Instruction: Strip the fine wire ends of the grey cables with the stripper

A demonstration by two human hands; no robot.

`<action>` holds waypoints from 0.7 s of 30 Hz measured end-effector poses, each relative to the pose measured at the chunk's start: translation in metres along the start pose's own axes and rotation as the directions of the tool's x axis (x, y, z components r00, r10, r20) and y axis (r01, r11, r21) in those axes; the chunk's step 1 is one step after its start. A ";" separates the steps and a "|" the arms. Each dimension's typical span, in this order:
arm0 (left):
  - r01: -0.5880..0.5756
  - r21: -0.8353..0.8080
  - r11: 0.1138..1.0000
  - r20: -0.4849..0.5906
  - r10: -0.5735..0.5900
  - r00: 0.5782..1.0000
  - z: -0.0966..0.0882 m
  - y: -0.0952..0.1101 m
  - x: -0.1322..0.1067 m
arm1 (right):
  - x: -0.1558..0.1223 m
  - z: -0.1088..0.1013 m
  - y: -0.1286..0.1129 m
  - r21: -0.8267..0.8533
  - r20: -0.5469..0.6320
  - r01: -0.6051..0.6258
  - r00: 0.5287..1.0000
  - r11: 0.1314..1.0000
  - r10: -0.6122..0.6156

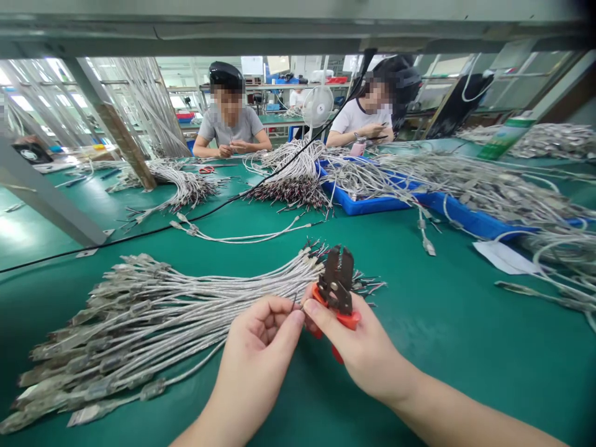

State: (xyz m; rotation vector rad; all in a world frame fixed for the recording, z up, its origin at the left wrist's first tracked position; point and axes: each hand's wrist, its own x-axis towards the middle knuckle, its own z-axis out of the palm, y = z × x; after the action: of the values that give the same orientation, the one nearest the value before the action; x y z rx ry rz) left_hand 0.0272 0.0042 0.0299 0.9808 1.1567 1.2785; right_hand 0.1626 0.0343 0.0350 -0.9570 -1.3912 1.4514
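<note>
My right hand (pixel 356 347) grips a pair of red-handled wire-stripping pliers (pixel 336 288), with its dark steel jaws open and pointing away from me. My left hand (pixel 254 347) pinches a thin wire end (pixel 294 303) between thumb and forefinger, close to the pliers. A large bundle of grey braided cables (pixel 153 323) with moulded connectors fans out to the left on the green mat. Its stripped, coloured wire ends spread out behind the pliers. The exact wire leading to my left fingers is hard to trace.
A green work mat (pixel 447 329) covers the bench. Further cable bundles lie across it, and a blue tray (pixel 363 205) sits under some. A black cable (pixel 139 236) crosses the mat. Two seated co-workers (pixel 230 118) work opposite, near a white fan (pixel 318 107). Steel frame posts stand overhead.
</note>
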 end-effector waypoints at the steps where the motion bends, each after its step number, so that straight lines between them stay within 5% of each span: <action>1: -0.008 0.010 1.000 -0.007 0.008 1.000 0.000 0.000 0.000 | 0.000 0.000 0.001 0.001 -0.006 -0.005 1.000 1.000 0.005; 5: 0.059 0.050 0.997 0.002 -0.059 0.998 -0.003 -0.001 0.002 | 0.000 -0.001 0.004 0.000 -0.047 -0.002 0.999 1.000 0.002; 11: 0.296 -0.128 0.946 0.184 -0.271 0.945 -0.011 0.003 0.004 | 0.003 -0.004 0.007 -0.004 -0.001 0.033 0.999 0.999 -0.033; 21: 0.079 -0.080 0.994 -0.049 -0.083 0.995 -0.009 -0.004 0.003 | -0.001 0.000 0.006 0.051 -0.006 -0.042 0.999 0.998 0.042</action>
State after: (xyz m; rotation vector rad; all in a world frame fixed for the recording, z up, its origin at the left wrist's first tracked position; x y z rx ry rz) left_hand 0.0188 0.0066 0.0239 0.8395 1.1664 1.2815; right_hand 0.1624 0.0338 0.0293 -0.9632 -1.3298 1.5058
